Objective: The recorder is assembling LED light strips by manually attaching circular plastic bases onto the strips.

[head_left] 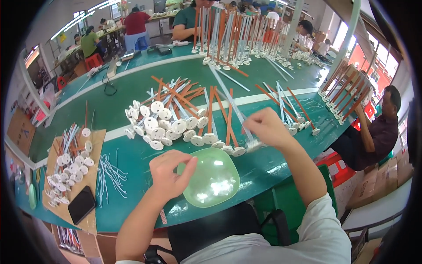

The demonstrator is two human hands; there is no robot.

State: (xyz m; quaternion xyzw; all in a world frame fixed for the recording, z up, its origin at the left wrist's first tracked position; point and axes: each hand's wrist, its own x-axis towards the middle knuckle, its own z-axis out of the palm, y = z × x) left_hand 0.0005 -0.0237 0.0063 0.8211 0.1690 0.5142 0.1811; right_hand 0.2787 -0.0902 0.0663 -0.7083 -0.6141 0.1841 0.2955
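My right hand [269, 127] is closed in a pinch on a pale strip with a round white base [254, 145]; the strip is blurred and leans up to the left, over the table. My left hand [172, 174] is at the left edge of a light green bowl [211, 196], thumb and forefinger tips together; whatever they pinch is too small to make out. Beyond the bowl lies a heap of white round bases [151, 123] on orange and pale strips [180, 94]. Several more such pieces [288, 125] lie right of my right hand.
A cardboard sheet [99, 145] at left bears more pieces and a black phone [81, 205]. Thin white wires [112, 176] lie beside it. Upright strips on bases [237, 39] crowd the far table. A person [382, 127] sits at right; others work behind. A green bin [281, 198] stands below the table edge.
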